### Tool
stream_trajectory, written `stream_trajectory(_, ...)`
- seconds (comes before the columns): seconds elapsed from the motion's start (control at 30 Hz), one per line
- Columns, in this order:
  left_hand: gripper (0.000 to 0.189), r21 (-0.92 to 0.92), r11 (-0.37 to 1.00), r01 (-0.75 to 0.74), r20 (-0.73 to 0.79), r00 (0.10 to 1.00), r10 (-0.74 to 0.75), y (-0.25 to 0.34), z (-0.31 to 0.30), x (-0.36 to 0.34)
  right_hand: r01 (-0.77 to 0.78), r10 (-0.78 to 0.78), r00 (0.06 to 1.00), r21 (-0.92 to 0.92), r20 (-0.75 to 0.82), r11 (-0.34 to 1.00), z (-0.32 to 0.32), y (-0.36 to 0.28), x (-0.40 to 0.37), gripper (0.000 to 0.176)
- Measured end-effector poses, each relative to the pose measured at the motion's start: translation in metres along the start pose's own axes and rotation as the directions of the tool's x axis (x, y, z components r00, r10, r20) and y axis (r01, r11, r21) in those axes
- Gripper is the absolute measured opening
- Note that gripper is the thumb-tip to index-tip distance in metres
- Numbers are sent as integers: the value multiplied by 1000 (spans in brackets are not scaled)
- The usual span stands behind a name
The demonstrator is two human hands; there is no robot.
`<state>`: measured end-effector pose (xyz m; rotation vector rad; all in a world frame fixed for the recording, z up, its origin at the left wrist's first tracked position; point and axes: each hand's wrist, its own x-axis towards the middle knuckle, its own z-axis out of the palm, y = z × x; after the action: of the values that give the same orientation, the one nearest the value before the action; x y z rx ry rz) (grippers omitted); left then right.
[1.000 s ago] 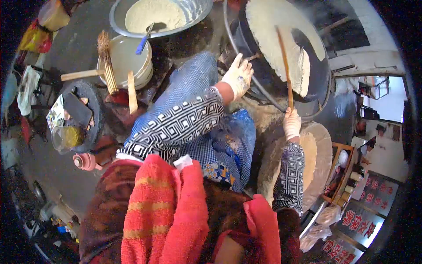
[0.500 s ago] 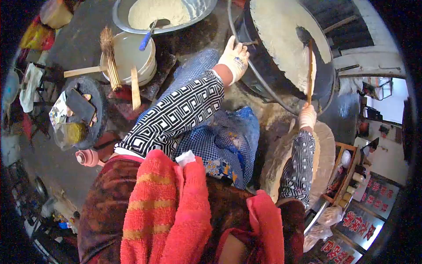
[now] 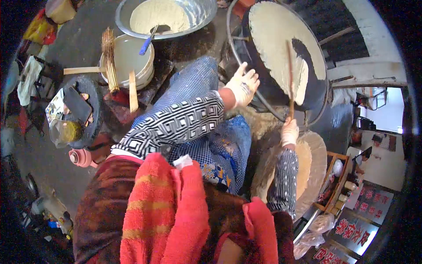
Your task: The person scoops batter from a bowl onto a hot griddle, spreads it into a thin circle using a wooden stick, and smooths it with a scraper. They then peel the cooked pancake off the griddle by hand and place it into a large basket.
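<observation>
My right hand (image 3: 289, 131), in a light glove, grips the end of a long thin wooden spreader (image 3: 290, 79). The spreader reaches across a round dark griddle (image 3: 314, 94) coated with pale batter (image 3: 274, 31). Dark bare surface shows to the right of the stick, along with a separate strip of batter. My left hand (image 3: 244, 86), also gloved, has its fingers stretched out and holds nothing. Its fingertips are right by the metal ring (image 3: 259, 97) around the griddle, below a short peg (image 3: 240, 38) on that ring.
A metal basin (image 3: 200, 24) of pale flour-like material holds a blue-handled tool (image 3: 146, 44). Beside it stands a white bucket (image 3: 149, 72) with a straw brush (image 3: 108, 57) and wooden sticks across it. A round tray (image 3: 323, 163) lies under my right forearm; a wooden box (image 3: 334, 180) is beyond.
My left hand has dropped away from the peg on the ring, fingers spreading. My right hand and the spreader have shifted left, and the dark bare patch on the griddle looks larger.
</observation>
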<state>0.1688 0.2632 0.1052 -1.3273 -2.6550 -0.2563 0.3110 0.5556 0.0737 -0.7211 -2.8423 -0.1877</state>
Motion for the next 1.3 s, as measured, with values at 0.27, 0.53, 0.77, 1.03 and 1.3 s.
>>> stream_trajectory(0.27, 47, 207, 978, -9, 24, 1000, 4, -7, 19, -6, -141, 150, 983, -85, 105, 986, -24, -17, 16, 37)
stream_trajectory(0.53, 44, 175, 984, 39, 49, 998, -49, -24, 15, -3, 10, -3, 998, 97, -66, 995, -23, -5, 19, 31)
stream_trajectory(0.77, 41, 218, 972, 86, 15, 996, -92, -42, 15, -2, -136, 136, 991, 53, -13, 989, -1, 27, 25, 35)
stream_trajectory(1.03, 41, 231, 955, 187, 21, 980, -197, -60, 14, 7, -251, 254, 964, -45, 77, 967, -8, 20, 29, 36)
stream_trajectory(1.3, 47, 206, 938, 280, 166, 934, -316, -86, 7, 21, -96, 96, 994, -6, 59, 995, -2, 19, 10, 38)
